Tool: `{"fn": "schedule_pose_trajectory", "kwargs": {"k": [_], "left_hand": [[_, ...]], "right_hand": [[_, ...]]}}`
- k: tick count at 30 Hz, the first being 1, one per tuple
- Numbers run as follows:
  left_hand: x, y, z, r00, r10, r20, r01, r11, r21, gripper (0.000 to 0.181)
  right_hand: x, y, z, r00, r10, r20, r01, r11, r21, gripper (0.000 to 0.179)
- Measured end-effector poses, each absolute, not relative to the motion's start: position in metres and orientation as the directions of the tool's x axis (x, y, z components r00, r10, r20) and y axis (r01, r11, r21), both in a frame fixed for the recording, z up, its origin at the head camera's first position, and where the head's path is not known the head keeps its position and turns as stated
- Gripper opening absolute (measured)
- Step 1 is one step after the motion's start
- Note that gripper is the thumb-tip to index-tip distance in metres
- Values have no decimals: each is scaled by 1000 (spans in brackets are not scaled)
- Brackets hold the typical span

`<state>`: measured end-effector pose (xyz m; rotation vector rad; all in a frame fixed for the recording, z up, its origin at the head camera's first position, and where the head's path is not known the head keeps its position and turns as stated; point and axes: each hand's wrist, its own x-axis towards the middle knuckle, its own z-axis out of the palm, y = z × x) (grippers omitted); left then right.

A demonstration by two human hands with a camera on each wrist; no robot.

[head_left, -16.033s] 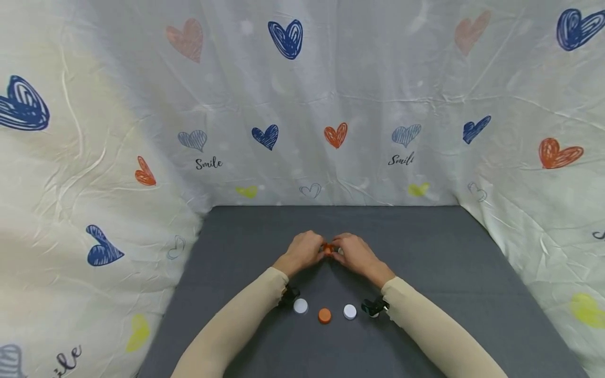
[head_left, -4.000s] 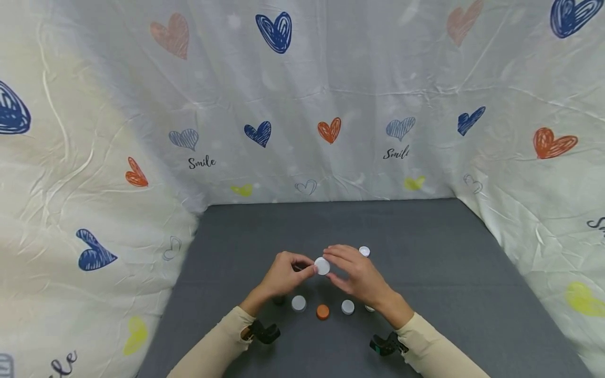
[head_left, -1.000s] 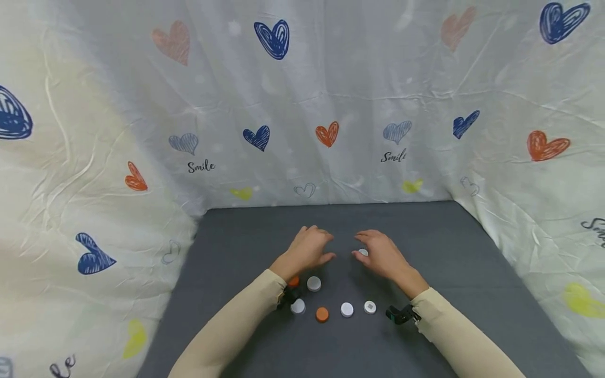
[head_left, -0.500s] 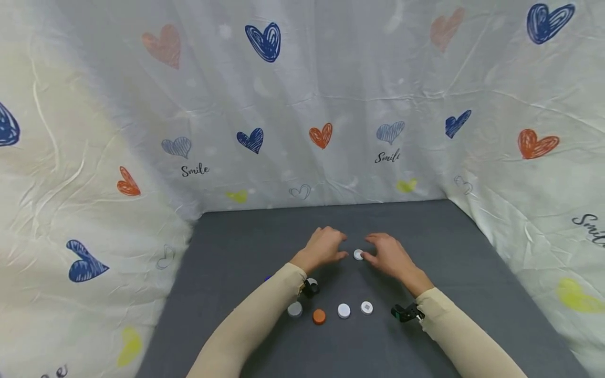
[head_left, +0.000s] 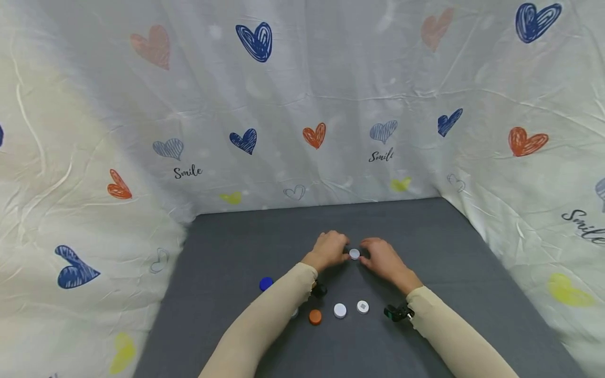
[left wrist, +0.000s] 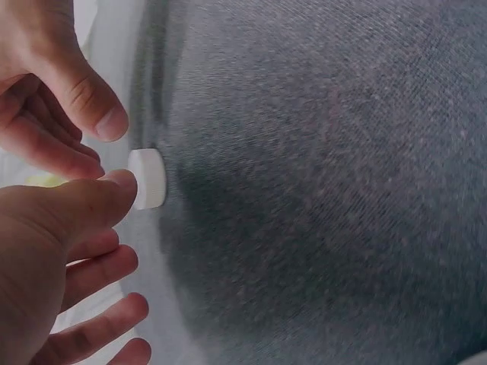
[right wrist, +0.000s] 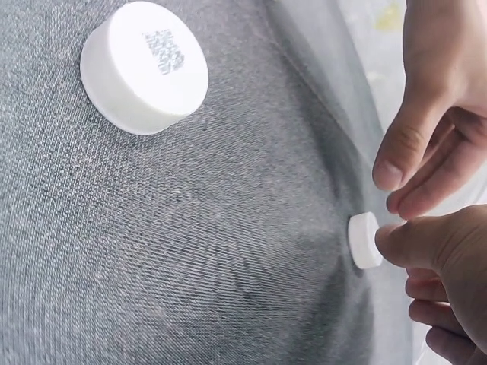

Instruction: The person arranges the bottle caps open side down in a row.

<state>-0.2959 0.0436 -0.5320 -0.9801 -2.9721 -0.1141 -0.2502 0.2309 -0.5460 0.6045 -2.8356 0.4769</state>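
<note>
A small white round cap [head_left: 354, 254] with a ribbed side [left wrist: 152, 179] lies on the grey cloth, between both hands. From the left, my left hand [head_left: 328, 250] reaches to it, thumb tip right at its edge and fingers loosely bent. My right hand [head_left: 385, 260] comes from the right side, its thumb near the cap's other edge. In the left wrist view the left thumb [left wrist: 118, 190] overlaps the cap. The right wrist view has the right thumb [right wrist: 396, 242] overlapping it, with the left hand [right wrist: 449, 91] just above.
Nearer the body lie an orange cap [head_left: 315, 317], a white cap [head_left: 340, 311] and a white cap with a square code [head_left: 362, 307]. A blue cap [head_left: 266, 284] sits beside the left sleeve [head_left: 269, 315], which partly covers another cap. A printed curtain [head_left: 302, 105] hangs behind the table.
Four seconds ago the left hand held a white cap up; it was later down on the cloth. Since then both hands have moved rightward and closed in on the rear white cap.
</note>
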Motion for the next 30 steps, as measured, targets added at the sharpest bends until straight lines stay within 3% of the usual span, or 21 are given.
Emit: {"fn": "schedule_pose_trajectory", "kwargs": {"k": [11, 18, 30], "left_hand": [[-300, 51, -545, -822, 569, 18, 569, 821, 48, 23], [-298, 51, -553, -812, 579, 74, 583, 811, 54, 14], [-296, 45, -551, -816, 575, 64, 578, 814, 59, 16]], "right_hand": [[-255, 229, -561, -902, -347, 257, -415, 860, -296, 25], [-253, 228, -567, -910, -319, 264, -391, 872, -294, 23], [-249, 223, -563, -904, -329, 274, -405, 864, -298, 21]]}}
